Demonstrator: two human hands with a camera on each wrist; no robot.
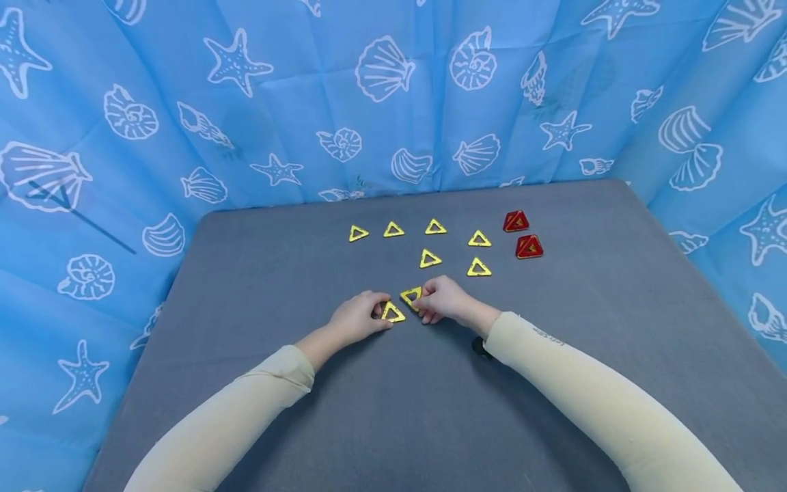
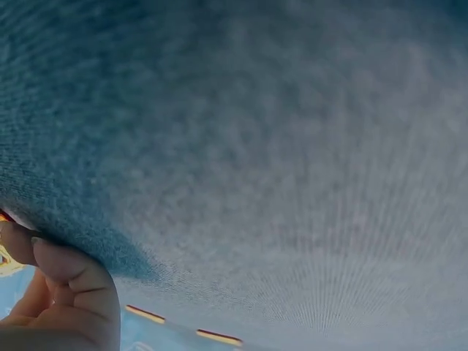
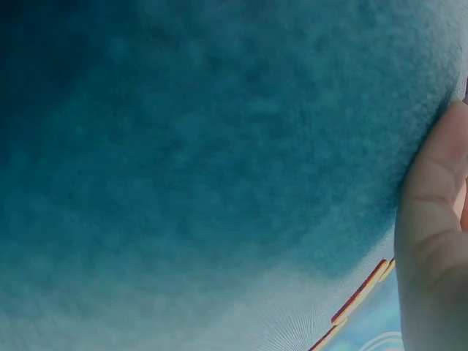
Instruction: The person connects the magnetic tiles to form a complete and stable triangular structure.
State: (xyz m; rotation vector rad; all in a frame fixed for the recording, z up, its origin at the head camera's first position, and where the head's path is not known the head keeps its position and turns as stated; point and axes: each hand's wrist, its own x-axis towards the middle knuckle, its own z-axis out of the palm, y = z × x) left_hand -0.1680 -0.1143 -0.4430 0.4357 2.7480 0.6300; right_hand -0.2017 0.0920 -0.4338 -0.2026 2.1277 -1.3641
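Observation:
Near the middle of the table, in the head view, my left hand (image 1: 359, 318) holds a yellow triangular frame tile (image 1: 396, 318) between thumb and fingers. Just right of it, a second yellow triangular tile (image 1: 406, 294) is pinched by my right hand (image 1: 445, 298), point turned downward. The two tiles are close together with a small gap between them. In the left wrist view, the left hand (image 2: 73, 300) shows at the lower left with a bit of yellow tile at its fingertips. Part of the right hand (image 3: 435, 212) appears at the right edge of its wrist view.
Several more yellow triangular tiles lie spread out beyond the hands, one nearest at the middle (image 1: 430, 263). At the back right are two small groups of red triangular tiles, a farther one (image 1: 515, 221) and a nearer one (image 1: 529, 247). A blue shell-print curtain (image 1: 381, 137) surrounds the grey table (image 1: 277, 266).

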